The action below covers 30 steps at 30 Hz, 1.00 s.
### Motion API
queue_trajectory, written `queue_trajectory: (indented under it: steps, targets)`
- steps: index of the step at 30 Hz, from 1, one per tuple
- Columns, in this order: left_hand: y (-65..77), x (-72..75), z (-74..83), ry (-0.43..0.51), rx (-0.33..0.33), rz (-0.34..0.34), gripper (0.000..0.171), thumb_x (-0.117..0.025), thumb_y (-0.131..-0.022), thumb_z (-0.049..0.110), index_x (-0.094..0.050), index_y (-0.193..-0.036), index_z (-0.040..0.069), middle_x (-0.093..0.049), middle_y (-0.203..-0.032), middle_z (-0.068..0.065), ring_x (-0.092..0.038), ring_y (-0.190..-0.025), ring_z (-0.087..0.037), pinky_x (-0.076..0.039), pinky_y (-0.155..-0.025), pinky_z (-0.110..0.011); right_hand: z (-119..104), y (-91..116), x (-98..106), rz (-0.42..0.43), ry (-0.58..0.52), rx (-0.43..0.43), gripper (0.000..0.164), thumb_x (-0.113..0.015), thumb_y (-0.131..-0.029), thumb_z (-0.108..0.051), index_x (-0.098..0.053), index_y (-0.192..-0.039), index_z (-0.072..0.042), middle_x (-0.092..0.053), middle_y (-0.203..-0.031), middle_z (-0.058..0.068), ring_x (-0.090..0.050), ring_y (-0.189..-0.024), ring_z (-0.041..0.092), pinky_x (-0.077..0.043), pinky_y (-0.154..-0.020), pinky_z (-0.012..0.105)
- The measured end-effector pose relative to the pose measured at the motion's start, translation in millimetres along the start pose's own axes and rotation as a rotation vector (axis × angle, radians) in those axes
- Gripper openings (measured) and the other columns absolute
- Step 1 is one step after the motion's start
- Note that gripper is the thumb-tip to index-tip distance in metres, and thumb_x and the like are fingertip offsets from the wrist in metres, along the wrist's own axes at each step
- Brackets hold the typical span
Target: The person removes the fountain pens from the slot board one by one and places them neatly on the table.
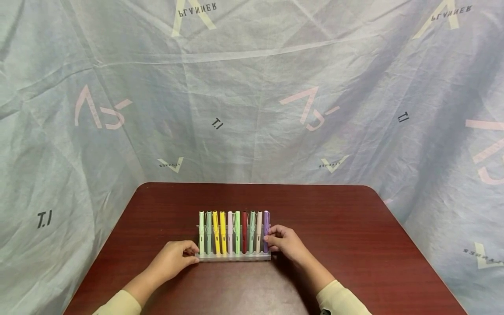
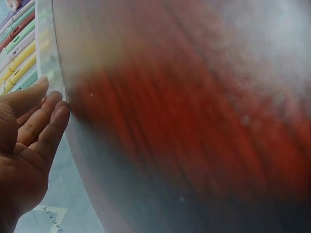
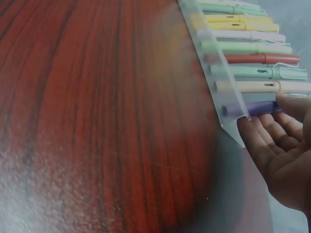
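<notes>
A clear pen stand (image 1: 236,258) sits on the table with a row of capped pens leaning in its slots. From the left come pale green, sage, two yellow pens (image 1: 223,232), lilac, light green, a dark red pen (image 1: 245,232), sage, pale pink and a purple pen (image 1: 266,218). My left hand (image 1: 175,259) holds the stand's left end between thumb and fingers. At the other end, my right hand (image 1: 286,243) pinches the purple pen, thumb across its front. In the right wrist view the other fingers lie beside the stand's end (image 3: 235,135), their contact partly hidden.
The reddish-brown wooden table (image 1: 334,218) has rounded far corners. Grey printed cloth (image 1: 252,87) hangs behind it and along both sides. Light-coloured sleeves (image 1: 338,297) cover the forearms.
</notes>
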<state>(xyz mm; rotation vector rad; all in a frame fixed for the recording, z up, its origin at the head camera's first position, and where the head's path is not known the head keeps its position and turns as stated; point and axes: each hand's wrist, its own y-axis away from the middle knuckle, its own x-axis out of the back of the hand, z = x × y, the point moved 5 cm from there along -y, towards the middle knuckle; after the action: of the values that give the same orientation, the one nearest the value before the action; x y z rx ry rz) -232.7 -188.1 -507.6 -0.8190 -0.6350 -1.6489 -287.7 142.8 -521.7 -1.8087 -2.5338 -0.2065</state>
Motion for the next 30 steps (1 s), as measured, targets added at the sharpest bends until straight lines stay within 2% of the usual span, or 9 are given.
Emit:
queue_trajectory:
  steps: [4,9,15,18,25,30]
  targets:
    - [0.2,1.3,0.7,-0.009,0.002,0.008,0.013,-0.079,-0.083,0.024,-0.070,-0.091,0.026,-0.068,-0.085,0.016,-0.063,-0.080,-0.003,-0.052,-0.071,-0.025,-5,1,2,0.029,0.010,0.028,0.024,-0.068,-0.090,-0.008,-0.058,-0.103,0.009,-0.066,-0.090,0.012,-0.068,-0.076,0.022,-0.059,-0.074,0.044]
    - [0.8,2.1,2.2,-0.015,0.010,0.005,0.013,-0.080,-0.082,0.024,-0.069,-0.090,0.026,-0.067,-0.083,0.017,-0.063,-0.080,-0.003,-0.052,-0.071,-0.026,-11,1,6,0.046,-0.001,0.066,0.024,-0.067,-0.091,-0.006,-0.057,-0.104,0.012,-0.066,-0.092,0.013,-0.069,-0.080,0.022,-0.057,-0.079,0.052]
    - [1.2,1.6,2.9,-0.026,0.015,0.002,0.014,-0.080,-0.082,0.023,-0.068,-0.089,0.026,-0.066,-0.083,0.017,-0.062,-0.080,-0.004,-0.051,-0.071,-0.026,-13,4,13,0.040,-0.064,0.058,0.027,-0.066,-0.092,-0.008,-0.056,-0.106,0.013,-0.065,-0.097,0.021,-0.071,-0.080,0.027,-0.055,-0.080,0.057]
    - [1.1,1.5,2.7,-0.033,0.015,0.005,0.013,-0.080,-0.082,0.023,-0.069,-0.089,0.026,-0.066,-0.082,0.017,-0.062,-0.080,-0.004,-0.051,-0.071,-0.026,-15,6,17,0.039,-0.067,0.048,0.028,-0.066,-0.093,-0.010,-0.055,-0.108,0.012,-0.065,-0.098,0.020,-0.071,-0.078,0.027,-0.055,-0.077,0.058]
    - [-0.2,1.2,1.9,-0.040,0.026,0.002,0.014,-0.080,-0.081,0.022,-0.068,-0.089,0.026,-0.066,-0.082,0.017,-0.062,-0.080,-0.003,-0.052,-0.071,-0.027,-13,6,30,0.041,-0.028,0.022,0.032,-0.063,-0.095,-0.010,-0.054,-0.113,0.014,-0.064,-0.094,0.012,-0.068,-0.078,0.028,-0.059,-0.073,0.050]
    - [0.2,1.6,2.7,-0.037,0.026,-0.007,0.014,-0.080,-0.082,0.022,-0.068,-0.089,0.026,-0.067,-0.083,0.017,-0.063,-0.080,-0.004,-0.052,-0.071,-0.028,-2,6,34,0.033,0.010,-0.050,0.032,-0.063,-0.094,-0.008,-0.054,-0.113,0.017,-0.063,-0.087,0.011,-0.066,-0.073,0.024,-0.060,-0.069,0.044]
